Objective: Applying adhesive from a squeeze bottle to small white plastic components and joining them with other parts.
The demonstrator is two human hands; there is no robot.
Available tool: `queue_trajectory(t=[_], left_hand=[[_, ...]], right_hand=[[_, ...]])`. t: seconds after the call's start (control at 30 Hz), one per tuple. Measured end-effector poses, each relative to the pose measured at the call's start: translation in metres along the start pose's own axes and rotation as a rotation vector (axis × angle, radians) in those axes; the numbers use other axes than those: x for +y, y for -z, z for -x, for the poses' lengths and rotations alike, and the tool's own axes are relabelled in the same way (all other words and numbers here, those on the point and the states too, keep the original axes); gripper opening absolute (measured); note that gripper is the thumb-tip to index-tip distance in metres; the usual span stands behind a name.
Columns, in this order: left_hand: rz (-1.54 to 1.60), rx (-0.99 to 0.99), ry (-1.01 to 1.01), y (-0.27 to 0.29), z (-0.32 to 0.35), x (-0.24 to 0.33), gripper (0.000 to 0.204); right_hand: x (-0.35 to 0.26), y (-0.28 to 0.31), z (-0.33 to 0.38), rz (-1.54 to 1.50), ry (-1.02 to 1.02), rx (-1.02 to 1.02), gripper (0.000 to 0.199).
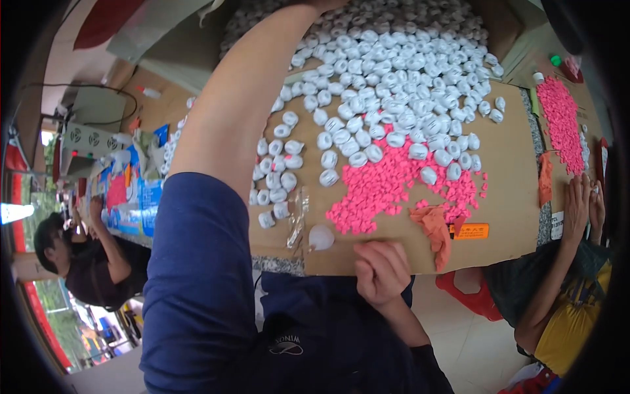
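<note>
My left arm reaches far forward over the table. Only the edge of my left hand (pixel 324 4) shows at the top of the view, its fingers out of sight. My right hand (pixel 382 270) is closed, fingers curled in, at the near edge of a cardboard sheet (pixel 505 187); whatever it may hold is hidden. Ahead of it lies a heap of small bright pink pieces (pixel 374 190). Behind and partly over these spreads a large pile of small round white pieces (pixel 394 79) with dark marks. More white pieces (pixel 275 180) lie loosely grouped beside my left arm.
A crumpled orange scrap (pixel 434 235), an orange label (pixel 471 231), a translucent whitish disc (pixel 321 238) and clear tape (pixel 298 220) lie near the front edge. Co-workers sit at left (pixel 85 256) and right (pixel 571 282); another pink heap (pixel 559 118) lies at right.
</note>
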State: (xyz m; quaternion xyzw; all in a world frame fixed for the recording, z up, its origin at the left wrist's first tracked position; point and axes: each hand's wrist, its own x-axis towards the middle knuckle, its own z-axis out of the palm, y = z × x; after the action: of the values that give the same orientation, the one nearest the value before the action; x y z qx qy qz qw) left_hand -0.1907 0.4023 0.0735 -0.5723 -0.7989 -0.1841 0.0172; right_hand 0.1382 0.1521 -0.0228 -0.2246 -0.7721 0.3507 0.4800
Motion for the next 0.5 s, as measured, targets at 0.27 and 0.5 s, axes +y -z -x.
queue_trajectory(t=[0.27,0.5], left_hand=[[0.283,-0.193,-0.277,0.062,0.215,0.014,0.027],[0.38,-0.183,-0.375,0.021,0.311,0.011,0.031]], right_hand=[[-0.016,0.002,-0.004,-0.081,-0.112,-0.157,0.032],[-0.023,-0.026,-0.001,0.108,-0.056,-0.249,0.045]])
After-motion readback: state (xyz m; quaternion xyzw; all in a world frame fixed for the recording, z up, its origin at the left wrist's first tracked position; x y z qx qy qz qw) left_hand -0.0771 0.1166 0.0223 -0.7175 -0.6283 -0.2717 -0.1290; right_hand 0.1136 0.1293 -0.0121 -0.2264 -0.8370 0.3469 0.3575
